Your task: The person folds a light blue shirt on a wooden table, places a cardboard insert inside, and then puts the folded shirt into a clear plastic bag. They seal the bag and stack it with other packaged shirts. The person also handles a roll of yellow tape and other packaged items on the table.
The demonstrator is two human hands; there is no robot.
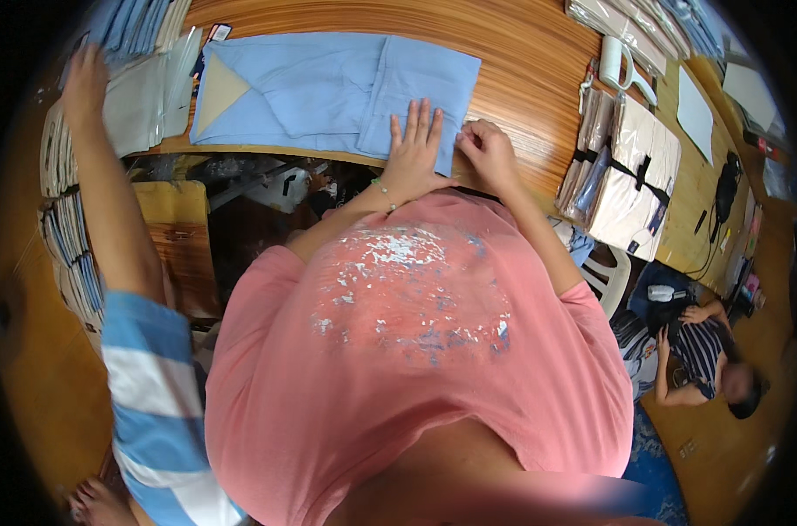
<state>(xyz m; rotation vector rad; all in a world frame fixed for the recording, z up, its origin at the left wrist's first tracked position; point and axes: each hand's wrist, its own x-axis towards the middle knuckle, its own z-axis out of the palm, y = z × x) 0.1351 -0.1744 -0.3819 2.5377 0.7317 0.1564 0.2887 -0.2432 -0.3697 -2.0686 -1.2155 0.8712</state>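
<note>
A long, folded light blue garment (311, 92) lies across the wooden table in front of me, with a beige triangular patch (220, 95) at its left end. Its right part is folded over in a wider panel. My left hand (413, 153) rests flat on that panel, fingers stretched out and slightly spread. Close beside it, my right hand (490, 153) is closed, thumb and fingertips pinched at the garment's right edge. The palm side of both hands is hidden.
A co-worker's hand (85, 88) reaches to clear plastic sleeves (144, 101) and folded clothes at the left. On the right are a bundle of packed garments (635, 167) tied with black straps, a white tape roller (622, 66) and another seated person (692, 351). The wooden table (521, 66) has its near edge against me.
</note>
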